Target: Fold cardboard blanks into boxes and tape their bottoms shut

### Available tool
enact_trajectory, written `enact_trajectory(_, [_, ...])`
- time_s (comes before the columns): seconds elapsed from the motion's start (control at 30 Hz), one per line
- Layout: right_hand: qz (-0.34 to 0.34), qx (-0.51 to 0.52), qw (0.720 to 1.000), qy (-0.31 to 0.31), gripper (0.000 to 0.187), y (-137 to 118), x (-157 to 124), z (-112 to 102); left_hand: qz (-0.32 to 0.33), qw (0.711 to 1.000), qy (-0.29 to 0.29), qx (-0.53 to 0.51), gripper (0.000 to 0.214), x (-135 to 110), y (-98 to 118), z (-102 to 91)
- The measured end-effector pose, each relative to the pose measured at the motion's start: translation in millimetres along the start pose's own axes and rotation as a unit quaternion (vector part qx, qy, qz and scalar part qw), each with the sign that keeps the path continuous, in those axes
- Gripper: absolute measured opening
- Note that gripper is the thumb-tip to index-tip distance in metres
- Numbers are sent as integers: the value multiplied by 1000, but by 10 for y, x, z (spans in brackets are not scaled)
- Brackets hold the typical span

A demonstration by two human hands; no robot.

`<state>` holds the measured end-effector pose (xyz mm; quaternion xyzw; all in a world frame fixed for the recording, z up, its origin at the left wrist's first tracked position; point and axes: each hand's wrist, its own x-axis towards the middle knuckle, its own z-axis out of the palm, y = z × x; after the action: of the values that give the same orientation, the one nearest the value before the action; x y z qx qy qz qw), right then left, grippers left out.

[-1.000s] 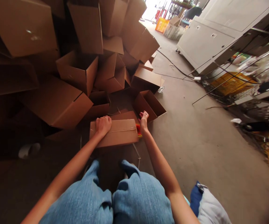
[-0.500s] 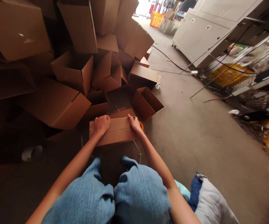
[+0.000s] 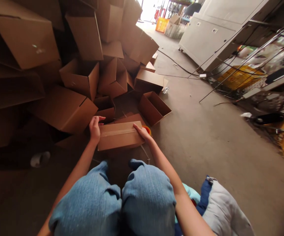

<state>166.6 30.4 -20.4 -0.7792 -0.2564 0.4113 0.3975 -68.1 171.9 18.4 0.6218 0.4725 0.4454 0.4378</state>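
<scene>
A small closed cardboard box [image 3: 119, 136] with tape along its top seam sits on the floor in front of my knees. My left hand [image 3: 95, 128] grips its left end, thumb and fingers wrapped round the edge. At the box's right end my right hand [image 3: 142, 132] presses on the top corner with its fingers together. An orange and red thing [image 3: 148, 130] peeks out just behind my right hand; I cannot tell what it is.
A tall heap of cardboard boxes [image 3: 65, 68] fills the left and far side, with an open box [image 3: 154, 107] just beyond. Grey cabinets [image 3: 211, 36] and wire racks [image 3: 255, 72] line the right. Cables cross the concrete floor [image 3: 206, 137]. Blue and white cloth [image 3: 220, 209] lies at my right.
My left hand slid from the top of the box to its left end. My right hand came back from beyond the box onto its right corner. The box looks slightly lifted.
</scene>
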Motion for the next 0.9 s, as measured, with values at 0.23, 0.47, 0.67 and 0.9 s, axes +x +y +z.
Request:
enact_trajectory(0.23, [-14, 37, 999, -21, 56, -49, -85, 14, -155, 984, -16, 87, 109, -312, -213, -180])
enact_trajectory(0.47, [-36, 44, 998, -38, 57, -103, -161, -31, -233, 966, -74, 80, 99, -308, -290, -200])
enact_trajectory(0.67, [-43, 71, 994, -76, 53, -70, -268, -57, -218, 968, -119, 41, 57, -343, -264, -219])
enact_trajectory(0.9, [-18, 23, 999, -28, 60, -23, -235, -95, -228, 968, -103, 33, 57, -363, -264, -216])
